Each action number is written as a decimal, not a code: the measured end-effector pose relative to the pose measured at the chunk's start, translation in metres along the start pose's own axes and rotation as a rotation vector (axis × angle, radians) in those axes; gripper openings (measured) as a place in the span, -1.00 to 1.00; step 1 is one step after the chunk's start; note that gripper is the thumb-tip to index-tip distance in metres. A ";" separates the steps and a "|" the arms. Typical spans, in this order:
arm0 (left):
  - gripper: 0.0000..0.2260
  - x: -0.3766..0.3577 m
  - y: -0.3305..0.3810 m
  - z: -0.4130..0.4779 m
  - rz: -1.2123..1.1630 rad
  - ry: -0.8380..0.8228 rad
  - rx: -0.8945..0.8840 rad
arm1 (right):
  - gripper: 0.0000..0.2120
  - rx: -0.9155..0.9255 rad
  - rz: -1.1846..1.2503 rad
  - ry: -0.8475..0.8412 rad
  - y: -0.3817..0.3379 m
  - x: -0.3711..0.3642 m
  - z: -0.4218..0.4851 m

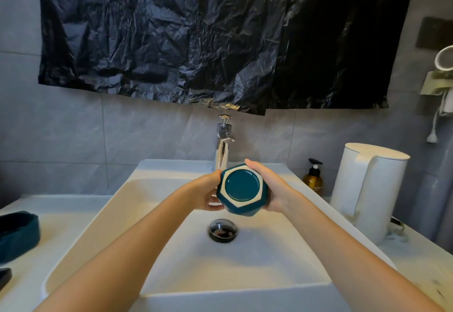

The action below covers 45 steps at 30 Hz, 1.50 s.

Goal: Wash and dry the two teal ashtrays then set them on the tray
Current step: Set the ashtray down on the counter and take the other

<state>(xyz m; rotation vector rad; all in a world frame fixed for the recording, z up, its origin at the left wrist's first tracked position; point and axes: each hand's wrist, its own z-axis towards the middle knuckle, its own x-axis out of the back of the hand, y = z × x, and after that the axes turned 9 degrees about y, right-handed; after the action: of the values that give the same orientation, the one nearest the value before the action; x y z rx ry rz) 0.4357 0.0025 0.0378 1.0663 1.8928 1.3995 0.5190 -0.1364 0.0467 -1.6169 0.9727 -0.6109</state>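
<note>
A teal ashtray [242, 188] with a pale hexagonal base ring is held tilted over the white sink [171, 250], its underside facing me, just below the chrome tap [223, 144]. My left hand [208, 195] grips its left side and my right hand [268, 186] grips its right side. A second teal ashtray [18, 234] sits on the counter at the far left, partly cut off by the frame edge. No tray can be made out for certain.
The dark drain plug [223, 230] lies in the basin below the ashtray. A white kettle [367, 189] and an amber pump bottle [313, 176] stand on the right counter. Black plastic sheeting [220, 36] covers the wall above. A dark object [5, 277] lies at the left edge.
</note>
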 end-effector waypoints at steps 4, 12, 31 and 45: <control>-0.50 0.001 0.004 -0.005 0.128 -0.056 -0.045 | -0.66 0.020 0.001 -0.004 -0.002 0.003 -0.001; -0.50 0.008 0.003 -0.020 0.331 0.056 -0.070 | -0.53 0.348 -0.304 0.136 0.004 -0.001 -0.001; -0.74 0.159 -0.002 -0.193 0.017 0.248 -0.181 | -0.51 1.708 -0.926 -0.147 0.024 -0.146 -0.136; -0.79 0.276 -0.089 -0.270 0.013 0.513 -0.145 | -0.69 1.558 -0.931 -0.483 0.105 -0.262 -0.203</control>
<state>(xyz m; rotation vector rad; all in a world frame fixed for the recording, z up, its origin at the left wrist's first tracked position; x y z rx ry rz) 0.0482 0.0836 0.0431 0.6912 2.0813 1.9227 0.1884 -0.0313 0.0258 -0.5528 -0.6891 -1.0977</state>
